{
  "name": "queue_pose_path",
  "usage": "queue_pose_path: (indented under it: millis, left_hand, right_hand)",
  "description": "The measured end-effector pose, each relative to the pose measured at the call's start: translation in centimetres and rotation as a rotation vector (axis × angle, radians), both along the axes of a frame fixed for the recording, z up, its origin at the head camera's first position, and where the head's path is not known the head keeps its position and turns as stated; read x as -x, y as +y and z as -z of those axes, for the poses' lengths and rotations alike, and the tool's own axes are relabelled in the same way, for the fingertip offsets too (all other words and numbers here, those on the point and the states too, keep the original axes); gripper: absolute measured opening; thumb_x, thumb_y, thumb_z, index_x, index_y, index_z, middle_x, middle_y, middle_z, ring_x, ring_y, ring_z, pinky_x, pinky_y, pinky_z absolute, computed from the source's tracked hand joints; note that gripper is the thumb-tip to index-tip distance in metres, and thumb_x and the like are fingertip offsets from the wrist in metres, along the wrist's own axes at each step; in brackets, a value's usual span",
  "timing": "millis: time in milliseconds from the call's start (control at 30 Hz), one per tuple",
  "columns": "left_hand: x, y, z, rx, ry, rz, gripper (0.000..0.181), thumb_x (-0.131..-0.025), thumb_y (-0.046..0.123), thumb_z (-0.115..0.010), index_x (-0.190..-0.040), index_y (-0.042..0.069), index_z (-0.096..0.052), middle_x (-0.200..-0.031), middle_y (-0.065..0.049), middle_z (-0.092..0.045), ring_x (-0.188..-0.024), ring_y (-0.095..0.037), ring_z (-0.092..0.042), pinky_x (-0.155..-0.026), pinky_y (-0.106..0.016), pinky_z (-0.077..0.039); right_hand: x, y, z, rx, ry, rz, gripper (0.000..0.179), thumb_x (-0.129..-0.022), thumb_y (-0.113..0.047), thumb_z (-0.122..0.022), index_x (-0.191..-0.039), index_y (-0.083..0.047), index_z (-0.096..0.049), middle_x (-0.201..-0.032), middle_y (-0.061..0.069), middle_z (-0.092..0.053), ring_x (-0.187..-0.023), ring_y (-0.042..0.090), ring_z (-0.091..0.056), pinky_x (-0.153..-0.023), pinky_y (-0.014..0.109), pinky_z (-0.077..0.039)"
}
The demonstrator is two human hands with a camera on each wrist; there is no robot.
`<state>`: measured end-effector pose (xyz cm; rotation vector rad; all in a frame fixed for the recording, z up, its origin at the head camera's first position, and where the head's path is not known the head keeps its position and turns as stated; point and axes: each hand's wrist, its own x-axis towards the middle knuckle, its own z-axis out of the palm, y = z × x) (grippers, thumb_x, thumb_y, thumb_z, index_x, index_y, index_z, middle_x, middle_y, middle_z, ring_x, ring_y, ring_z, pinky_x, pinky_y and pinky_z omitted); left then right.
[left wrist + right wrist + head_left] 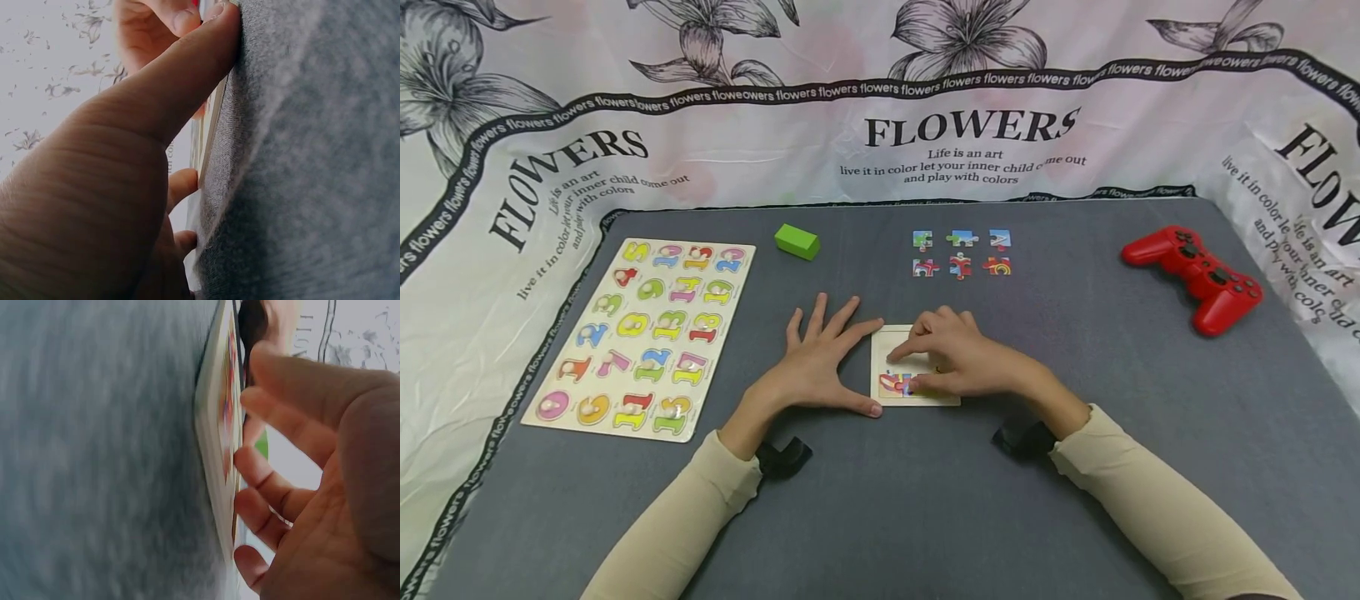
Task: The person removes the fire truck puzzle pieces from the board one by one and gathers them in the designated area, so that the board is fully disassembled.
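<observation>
A small pale puzzle tray (889,340) lies flat on the table, with colourful jigsaw pieces (893,383) fitted along its near edge. To its left, my left hand (816,367) is spread wide, index fingertip by the far left corner and thumb by the near left corner. My right hand (966,354) is over the tray from the right, fingers loosely bent. In the right wrist view its thumb and index finger stand apart with nothing visible between them, and other fingertips are at the tray's surface (215,434). The right hand hides much of the tray.
Several loose jigsaw pieces (960,266) lie in two rows beyond the tray. A green block (797,242) sits at the back. On the left is a number board (647,333); on the right, a red game controller (1195,279). A flower-printed cloth (775,150) hangs behind.
</observation>
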<state>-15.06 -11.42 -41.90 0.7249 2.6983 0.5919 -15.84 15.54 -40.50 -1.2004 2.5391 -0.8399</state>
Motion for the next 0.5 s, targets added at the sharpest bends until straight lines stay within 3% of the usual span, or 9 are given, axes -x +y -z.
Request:
queue_pose_path:
  millis: [500]
  left_hand:
    - [0.0,-0.06,0.1,0.007,0.01,-0.002,0.117,-0.063,0.073,-0.084,-0.161,0.038,-0.029,-0.174,-0.002,-0.004,-0.157,-0.041,0.018,-0.119,-0.07,0.01]
  right_hand:
    - [-0.44,-0.53,0.25,-0.006,-0.009,-0.01,0.035,-0.088,-0.021,-0.08,-0.122,-0.028,-0.076,-0.097,-0.002,-0.055,-0.087,0.014,-0.035,-0.079,0.038,-0.02]
